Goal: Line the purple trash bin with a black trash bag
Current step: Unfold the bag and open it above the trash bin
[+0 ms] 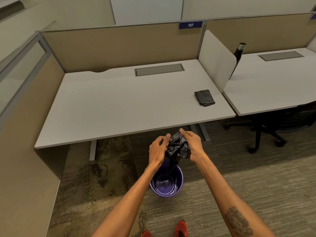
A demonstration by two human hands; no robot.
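A crumpled black trash bag [178, 147] hangs between my two hands, above the floor in front of the desk. My left hand [158, 149] pinches its left side and my right hand [193, 144] grips its right side near the top. A tail of the bag dangles down toward the purple trash bin [179, 178], which stands upright on the carpet directly below my hands. The bin's inside looks bare, with a shiny bottom.
A white desk [119, 103] lies ahead, with a folded stack of black bags [204, 97] near its right edge. A dark bottle [238, 52] stands on the neighbouring desk. An office chair base [266, 134] is at right. My red shoes [181, 229] are below.
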